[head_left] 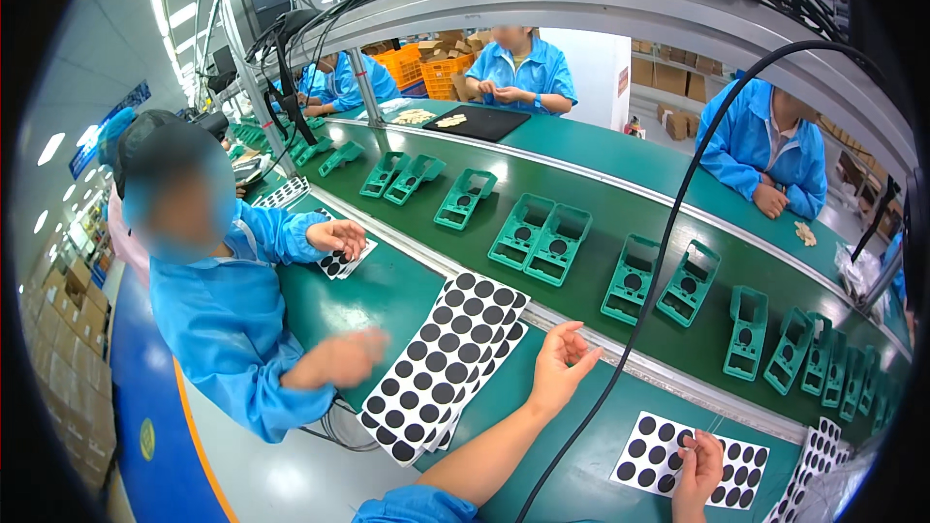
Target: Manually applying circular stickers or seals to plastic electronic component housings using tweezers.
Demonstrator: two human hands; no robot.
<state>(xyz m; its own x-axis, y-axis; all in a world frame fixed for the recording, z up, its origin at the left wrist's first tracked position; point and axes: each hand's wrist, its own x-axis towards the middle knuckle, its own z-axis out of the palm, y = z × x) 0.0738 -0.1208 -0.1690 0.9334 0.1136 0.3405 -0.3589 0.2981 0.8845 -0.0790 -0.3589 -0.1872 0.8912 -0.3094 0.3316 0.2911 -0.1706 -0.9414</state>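
Fingers loosely bent on left hand (558, 370) — right hand (701, 471) over dotted sheet (651, 457).

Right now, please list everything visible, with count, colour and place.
Belt: one, dark green, middle
Housings: over a dozen, green, on belt
Near table: one, green, foreground
Dotted sheets: several, white and black, near table
Far table: one, green, beyond belt
Mat: one, black, far table
Small pieces: several, pale yellow, far table
Workers: at least four, blue jackets, left and beyond belt
Crates: at least two, orange, background
Boxes: many, brown, background
Thick cable: one, black, foreground
Frame: one, grey, overhead
Lights: several, white, upper left
Left hand: one, bare, near belt
Right hand: one, bare, at dotted sheet
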